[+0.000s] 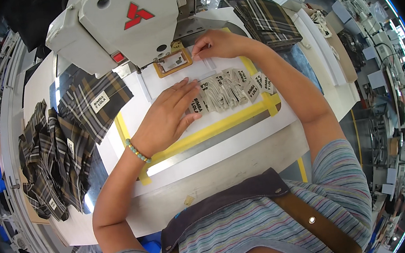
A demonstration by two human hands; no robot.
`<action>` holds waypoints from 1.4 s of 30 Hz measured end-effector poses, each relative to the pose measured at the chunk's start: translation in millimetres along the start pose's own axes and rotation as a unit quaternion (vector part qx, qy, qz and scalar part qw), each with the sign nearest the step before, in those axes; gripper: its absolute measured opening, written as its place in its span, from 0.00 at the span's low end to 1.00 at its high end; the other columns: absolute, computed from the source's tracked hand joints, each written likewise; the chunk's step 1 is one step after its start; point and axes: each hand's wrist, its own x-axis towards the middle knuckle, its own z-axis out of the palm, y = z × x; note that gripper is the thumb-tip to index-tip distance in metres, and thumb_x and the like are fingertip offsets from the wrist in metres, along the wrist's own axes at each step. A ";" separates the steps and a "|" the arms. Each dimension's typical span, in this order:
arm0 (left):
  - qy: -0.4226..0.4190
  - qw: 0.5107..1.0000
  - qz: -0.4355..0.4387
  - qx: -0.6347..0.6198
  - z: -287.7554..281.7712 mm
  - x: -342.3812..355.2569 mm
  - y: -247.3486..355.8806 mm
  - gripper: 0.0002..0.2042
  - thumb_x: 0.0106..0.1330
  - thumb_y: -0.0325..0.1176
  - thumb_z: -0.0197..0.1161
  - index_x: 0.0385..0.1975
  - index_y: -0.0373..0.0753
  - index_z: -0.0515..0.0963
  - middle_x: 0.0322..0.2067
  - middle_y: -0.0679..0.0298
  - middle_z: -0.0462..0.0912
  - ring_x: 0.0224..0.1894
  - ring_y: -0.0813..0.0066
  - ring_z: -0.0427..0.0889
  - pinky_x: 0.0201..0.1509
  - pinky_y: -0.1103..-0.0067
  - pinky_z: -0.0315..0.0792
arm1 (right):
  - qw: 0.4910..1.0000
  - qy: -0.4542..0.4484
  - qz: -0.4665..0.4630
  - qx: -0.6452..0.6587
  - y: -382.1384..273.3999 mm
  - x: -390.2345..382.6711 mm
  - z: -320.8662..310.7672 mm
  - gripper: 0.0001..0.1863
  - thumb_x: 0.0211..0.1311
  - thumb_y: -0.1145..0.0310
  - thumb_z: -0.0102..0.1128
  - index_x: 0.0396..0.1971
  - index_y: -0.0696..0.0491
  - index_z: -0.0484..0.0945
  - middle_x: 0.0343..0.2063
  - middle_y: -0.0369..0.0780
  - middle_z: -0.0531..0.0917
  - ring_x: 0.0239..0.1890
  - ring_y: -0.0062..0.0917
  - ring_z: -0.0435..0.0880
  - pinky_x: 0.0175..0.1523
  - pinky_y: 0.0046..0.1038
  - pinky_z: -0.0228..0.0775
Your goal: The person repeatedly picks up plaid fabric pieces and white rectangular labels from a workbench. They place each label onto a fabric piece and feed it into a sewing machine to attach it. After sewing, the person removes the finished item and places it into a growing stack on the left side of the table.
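Observation:
My left hand lies palm down, fingers stretched out, on the white work surface just left of a row of pale printed fabric labels. No object shows in its grasp. My right hand is at the right edge of the sewing machine's yellow-brown clamp frame, its thumb and fingertips pinched together. Whatever lies between those fingertips is too small to make out. A light piece with a dark opening sits inside the frame, under the head of the white sewing machine.
Plaid fabric pieces lie loosely heaped at the left, and one plaid piece bears a pale label. A neat plaid stack stands at the far right. Yellow tape borders the white sheet.

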 end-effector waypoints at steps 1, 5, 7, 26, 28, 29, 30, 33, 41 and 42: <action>0.000 1.000 0.004 0.007 1.1 0.2 -1.0 0.31 0.78 0.46 0.61 0.72 0.30 0.69 0.75 0.48 0.70 0.79 0.46 0.64 0.83 0.58 0.60 | 1.000 0.016 0.007 -0.018 -1.8 3.3 5.7 0.15 0.64 0.61 0.72 0.46 0.54 0.92 0.38 0.42 0.92 0.43 0.32 0.90 0.50 0.33 0.79; 0.001 0.999 -0.031 0.043 4.8 1.9 -4.0 0.33 0.78 0.47 0.61 0.74 0.31 0.66 0.76 0.45 0.66 0.80 0.45 0.61 0.84 0.58 0.57 | 0.996 0.054 0.062 -0.035 -11.3 3.4 16.1 0.16 0.66 0.64 0.72 0.51 0.54 0.90 0.42 0.37 0.90 0.42 0.25 0.85 0.49 0.30 0.77; -0.001 0.996 -0.051 0.068 9.2 0.9 -7.9 0.35 0.78 0.50 0.60 0.75 0.31 0.65 0.77 0.44 0.64 0.81 0.45 0.59 0.85 0.57 0.54 | 0.996 0.086 0.003 -0.028 -6.0 -1.5 19.3 0.18 0.66 0.62 0.72 0.52 0.52 0.90 0.44 0.41 0.91 0.44 0.33 0.88 0.51 0.33 0.79; -0.006 0.985 -0.102 0.136 10.2 -15.4 6.3 0.36 0.80 0.54 0.55 0.79 0.35 0.61 0.80 0.44 0.58 0.83 0.44 0.52 0.85 0.51 0.47 | 0.940 0.120 -0.099 -0.303 -37.6 -64.9 72.4 0.34 0.81 0.39 0.49 0.72 0.48 0.75 0.76 0.51 0.67 0.79 0.48 0.60 0.81 0.54 0.51; -0.014 0.982 -0.118 0.149 6.8 -15.1 8.1 0.37 0.80 0.55 0.54 0.79 0.35 0.61 0.80 0.44 0.58 0.84 0.43 0.51 0.85 0.50 0.47 | 0.940 0.124 -0.109 -0.300 -37.8 -64.0 71.3 0.33 0.81 0.40 0.49 0.72 0.48 0.75 0.75 0.51 0.68 0.79 0.48 0.61 0.81 0.53 0.51; -0.019 0.979 -0.126 0.156 5.2 -14.9 8.7 0.37 0.80 0.56 0.54 0.79 0.36 0.61 0.80 0.44 0.58 0.84 0.42 0.50 0.85 0.50 0.46 | 0.939 0.126 -0.114 -0.298 -38.0 -63.6 70.9 0.33 0.81 0.40 0.49 0.72 0.48 0.75 0.75 0.50 0.68 0.79 0.47 0.61 0.81 0.53 0.51; -0.019 0.978 -0.129 0.164 5.3 -14.8 7.5 0.37 0.80 0.57 0.54 0.79 0.36 0.60 0.80 0.43 0.57 0.84 0.41 0.50 0.85 0.50 0.46 | 0.941 0.123 -0.115 -0.295 -37.5 -62.6 70.1 0.32 0.82 0.41 0.49 0.72 0.48 0.75 0.75 0.50 0.68 0.79 0.47 0.62 0.81 0.52 0.52; -0.020 0.975 -0.134 0.175 8.1 -12.7 2.2 0.38 0.80 0.59 0.52 0.80 0.37 0.59 0.80 0.42 0.57 0.84 0.39 0.49 0.85 0.49 0.44 | 0.943 0.116 -0.115 -0.291 -37.0 -61.3 65.8 0.31 0.82 0.42 0.49 0.71 0.48 0.76 0.75 0.49 0.69 0.78 0.46 0.63 0.81 0.50 0.53; -0.029 0.973 -0.132 0.188 15.0 -2.6 0.3 0.40 0.80 0.62 0.52 0.81 0.38 0.58 0.81 0.42 0.55 0.83 0.33 0.48 0.85 0.49 0.43 | 0.945 0.125 -0.114 -0.279 -37.2 -63.2 66.3 0.31 0.81 0.43 0.51 0.70 0.49 0.77 0.73 0.48 0.71 0.77 0.46 0.64 0.80 0.49 0.55; -0.027 0.973 -0.132 0.190 16.2 -1.3 -1.5 0.41 0.79 0.62 0.52 0.81 0.38 0.58 0.81 0.42 0.55 0.83 0.33 0.48 0.85 0.49 0.43 | 0.947 0.119 -0.109 -0.278 -38.8 -64.1 65.8 0.30 0.81 0.45 0.52 0.70 0.50 0.77 0.73 0.49 0.71 0.77 0.46 0.63 0.81 0.49 0.55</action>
